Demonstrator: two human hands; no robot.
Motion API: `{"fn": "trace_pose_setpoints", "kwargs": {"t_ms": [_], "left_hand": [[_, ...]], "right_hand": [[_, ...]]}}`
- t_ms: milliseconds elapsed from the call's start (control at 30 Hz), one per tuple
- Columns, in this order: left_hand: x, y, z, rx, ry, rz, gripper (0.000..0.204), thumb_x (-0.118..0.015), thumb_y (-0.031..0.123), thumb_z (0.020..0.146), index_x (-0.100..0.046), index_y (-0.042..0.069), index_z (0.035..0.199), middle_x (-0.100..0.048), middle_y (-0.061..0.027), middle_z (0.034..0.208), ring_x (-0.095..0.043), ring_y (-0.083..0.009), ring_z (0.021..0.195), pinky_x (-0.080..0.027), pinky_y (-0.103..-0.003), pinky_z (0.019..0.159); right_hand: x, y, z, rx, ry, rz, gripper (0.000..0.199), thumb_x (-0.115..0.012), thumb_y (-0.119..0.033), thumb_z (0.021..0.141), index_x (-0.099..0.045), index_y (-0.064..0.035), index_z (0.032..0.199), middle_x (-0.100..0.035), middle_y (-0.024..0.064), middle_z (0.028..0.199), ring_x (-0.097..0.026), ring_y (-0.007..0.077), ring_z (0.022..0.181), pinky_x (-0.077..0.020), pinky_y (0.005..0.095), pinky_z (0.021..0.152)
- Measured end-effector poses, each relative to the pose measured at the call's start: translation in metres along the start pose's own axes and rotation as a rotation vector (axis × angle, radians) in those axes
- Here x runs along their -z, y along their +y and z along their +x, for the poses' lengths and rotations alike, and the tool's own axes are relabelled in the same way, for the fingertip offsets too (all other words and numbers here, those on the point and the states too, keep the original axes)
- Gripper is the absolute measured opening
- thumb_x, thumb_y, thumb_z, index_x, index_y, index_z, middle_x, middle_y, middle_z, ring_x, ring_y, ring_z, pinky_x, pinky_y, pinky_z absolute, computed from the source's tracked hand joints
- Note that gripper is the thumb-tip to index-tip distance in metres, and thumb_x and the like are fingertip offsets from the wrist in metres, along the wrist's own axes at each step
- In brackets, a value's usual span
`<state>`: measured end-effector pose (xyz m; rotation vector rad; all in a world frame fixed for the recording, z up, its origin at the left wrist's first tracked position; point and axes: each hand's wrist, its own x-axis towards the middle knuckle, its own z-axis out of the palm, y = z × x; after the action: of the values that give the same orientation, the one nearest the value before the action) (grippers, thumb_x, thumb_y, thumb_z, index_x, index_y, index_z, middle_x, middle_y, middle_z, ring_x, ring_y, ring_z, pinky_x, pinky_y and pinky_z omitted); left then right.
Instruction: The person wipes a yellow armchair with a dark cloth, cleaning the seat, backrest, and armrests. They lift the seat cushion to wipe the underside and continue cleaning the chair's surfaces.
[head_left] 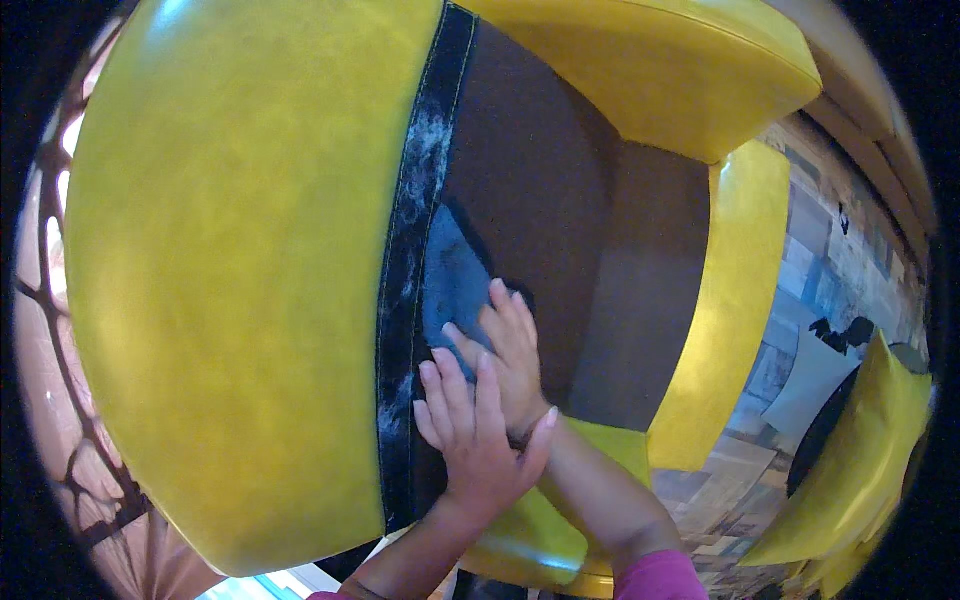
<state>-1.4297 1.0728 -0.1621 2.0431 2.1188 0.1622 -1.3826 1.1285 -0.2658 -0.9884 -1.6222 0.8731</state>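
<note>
A large upholstered piece fills the middle, with a smooth yellow panel (pixel 240 280), a black stitched strip (pixel 408 250) marked by whitish smears, and a brown fabric section (pixel 540 170). Beside the strip, on the brown fabric, lies a blue-grey triangular patch (pixel 455 270); whether it is loose or attached I cannot tell. My right hand (pixel 515 360) rests on the patch's lower part and the brown fabric, fingers stretched out. Just nearer, my left hand (pixel 472 430) lies flat by the strip with fingers spread, its thumb against my right wrist. Both hands cover the patch's lower end.
More yellow panels border the brown fabric, one (pixel 680 70) at the far right and a band (pixel 735 300) on the right. Beyond lies a patchwork-patterned floor (pixel 720 490) with yellow material (pixel 860 470) on it. Dark curved bars (pixel 60 360) run along the left rim.
</note>
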Motion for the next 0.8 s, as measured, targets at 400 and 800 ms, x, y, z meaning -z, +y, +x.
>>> {"fn": "trace_pose_setpoints", "kwargs": {"t_ms": [400,800], "left_hand": [[-0.016,0.023,0.026,0.129,-0.079,0.067,0.082,-0.060,0.054,0.087,-0.041,0.001,0.146,-0.029,-0.0274,0.155,-0.014,-0.0503,0.144,0.001,-0.062,0.113],[-0.026,0.025,0.030,0.109,-0.152,0.174,0.102,-0.068,0.058,0.081,-0.020,0.004,0.153,-0.004,-0.0329,0.158,0.008,-0.0574,0.143,0.003,-0.081,0.099]], "right_hand": [[0.025,0.046,0.045,-0.384,0.161,-0.035,0.051,-0.056,-0.013,0.093,-0.048,-0.0103,0.143,-0.032,0.0238,0.154,-0.020,0.0416,0.147,-0.0135,0.0531,0.119],[0.046,0.104,0.073,-0.512,0.266,-0.024,0.049,-0.052,-0.009,0.093,-0.051,-0.0103,0.142,-0.034,0.0244,0.153,-0.026,0.0409,0.145,-0.0176,0.0487,0.119]]}}
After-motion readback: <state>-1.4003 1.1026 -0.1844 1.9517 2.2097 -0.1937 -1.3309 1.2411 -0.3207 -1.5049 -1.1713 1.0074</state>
